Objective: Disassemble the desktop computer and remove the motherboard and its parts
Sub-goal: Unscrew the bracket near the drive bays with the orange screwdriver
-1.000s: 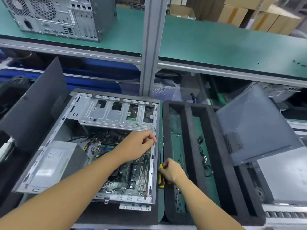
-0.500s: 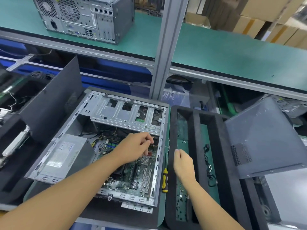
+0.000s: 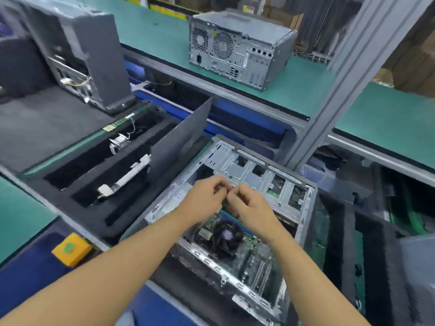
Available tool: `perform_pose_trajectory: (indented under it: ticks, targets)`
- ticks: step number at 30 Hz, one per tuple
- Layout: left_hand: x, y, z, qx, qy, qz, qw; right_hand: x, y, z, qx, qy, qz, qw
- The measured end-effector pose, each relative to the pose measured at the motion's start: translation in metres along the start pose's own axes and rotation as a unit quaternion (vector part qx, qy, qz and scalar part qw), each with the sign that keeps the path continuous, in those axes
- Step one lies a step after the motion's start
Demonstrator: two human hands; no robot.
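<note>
The open desktop case (image 3: 303,191) lies on its side in front of me. Inside it are the green motherboard (image 3: 254,257), a black CPU fan (image 3: 227,236) and a metal drive cage (image 3: 247,170). My left hand (image 3: 207,198) and my right hand (image 3: 249,203) meet over the motherboard's upper edge, just above the fan and the blue and green memory slots (image 3: 223,212). Both hands have curled fingers and their fingertips touch each other. Motion blur hides whether anything is pinched between them.
A grey side panel (image 3: 181,142) leans at the case's left. Black foam trays (image 3: 94,184) with removed parts lie left, and more foam slots (image 3: 367,255) lie right. Other towers (image 3: 237,48) (image 3: 77,55) stand behind. A metal post (image 3: 341,90) rises at back right.
My view has swung left. My right hand left the foam tray and came into the case beside my left hand, which shifted to the board's upper edge.
</note>
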State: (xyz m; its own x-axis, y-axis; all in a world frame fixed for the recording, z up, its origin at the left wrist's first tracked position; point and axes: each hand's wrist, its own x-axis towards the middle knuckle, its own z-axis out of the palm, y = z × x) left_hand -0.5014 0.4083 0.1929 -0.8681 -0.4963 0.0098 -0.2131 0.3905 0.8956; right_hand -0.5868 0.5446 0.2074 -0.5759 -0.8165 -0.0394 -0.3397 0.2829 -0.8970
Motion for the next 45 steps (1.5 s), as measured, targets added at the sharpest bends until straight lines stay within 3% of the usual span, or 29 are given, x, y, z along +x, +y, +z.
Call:
perform_pose_trajectory:
  ticks: [8,19,22,25,30,35,45]
  targets:
    - [-0.059,-0.066,-0.146,-0.055,0.188,-0.074,0.978,0.059,-0.077,0.147,-0.004,-0.143,-0.030,0.989]
    - [-0.156,-0.213,-0.331,0.019,0.279,-0.227,0.933,0.109,-0.161,0.386,0.014,-0.288,-0.014,0.957]
    - [-0.184,-0.256,-0.367,0.043,0.302,-0.289,0.908,0.118,-0.176,0.440,0.006,-0.318,0.002,0.948]
    - [-0.217,-0.306,-0.398,0.114,0.321,-0.385,0.858,0.123,-0.185,0.486,-0.003,-0.341,0.031,0.940]
    - [-0.263,-0.378,-0.445,0.304,0.258,-0.489,0.776,0.130,-0.190,0.545,-0.002,-0.365,0.072,0.928]
    - [-0.274,-0.430,-0.484,0.344,0.211,-0.570,0.716,0.141,-0.186,0.581,-0.018,-0.385,0.107,0.916]
    - [-0.282,-0.489,-0.499,0.397,0.088,-0.599,0.690,0.148,-0.170,0.612,-0.035,-0.405,0.142,0.903]
